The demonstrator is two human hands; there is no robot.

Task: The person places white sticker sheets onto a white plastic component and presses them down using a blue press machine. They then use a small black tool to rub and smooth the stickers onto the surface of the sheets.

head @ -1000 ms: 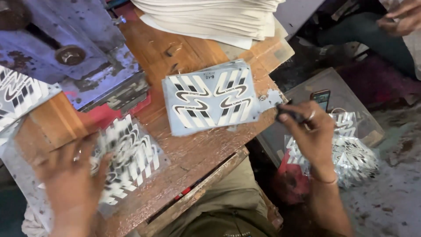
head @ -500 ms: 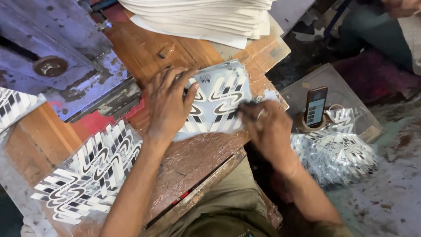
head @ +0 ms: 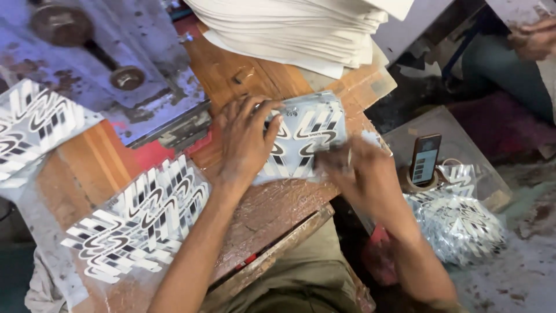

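A silvery printed sheet point(head: 313, 136) with black-and-white curved shapes lies on the worn wooden bench point(head: 110, 159). My left hand point(head: 246, 142) presses flat on its left part, fingers spread. My right hand point(head: 359, 174), blurred by motion, is at the sheet's lower right edge; whether it still grips the thin dark tool seen earlier is not visible. A stack of similar cut-out printed pieces point(head: 136, 223) lies on the bench at the lower left.
A thick pile of white sheets point(head: 301, 29) sits at the back. A rusty metal press plate point(head: 98, 69) is at the upper left. A phone point(head: 425, 159) stands by a heap of cut scraps point(head: 460, 223) at right. Another person's hand point(head: 533, 37) is at the far upper right.
My left hand left the cut pieces at lower left and came to rest on the printed sheet. My right hand moved in from the right to the sheet's edge.
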